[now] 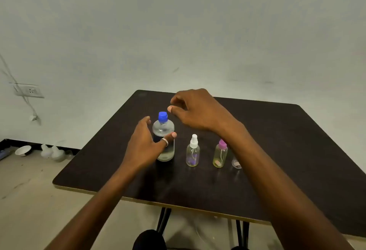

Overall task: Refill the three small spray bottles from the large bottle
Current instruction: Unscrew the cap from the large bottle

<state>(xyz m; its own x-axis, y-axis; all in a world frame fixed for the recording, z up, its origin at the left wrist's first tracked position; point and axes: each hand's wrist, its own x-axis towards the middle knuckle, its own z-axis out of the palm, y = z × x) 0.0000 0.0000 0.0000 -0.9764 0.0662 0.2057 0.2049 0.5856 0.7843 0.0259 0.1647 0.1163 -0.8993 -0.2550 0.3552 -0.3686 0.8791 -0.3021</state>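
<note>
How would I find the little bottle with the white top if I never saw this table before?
Look at the dark table and the row of bottles standing near its middle. Beside the big bottle with the blue cap stands the little bottle with the white top, first of the small ones. Its sprayer is white, while the next small bottle has a pink cap.
</note>
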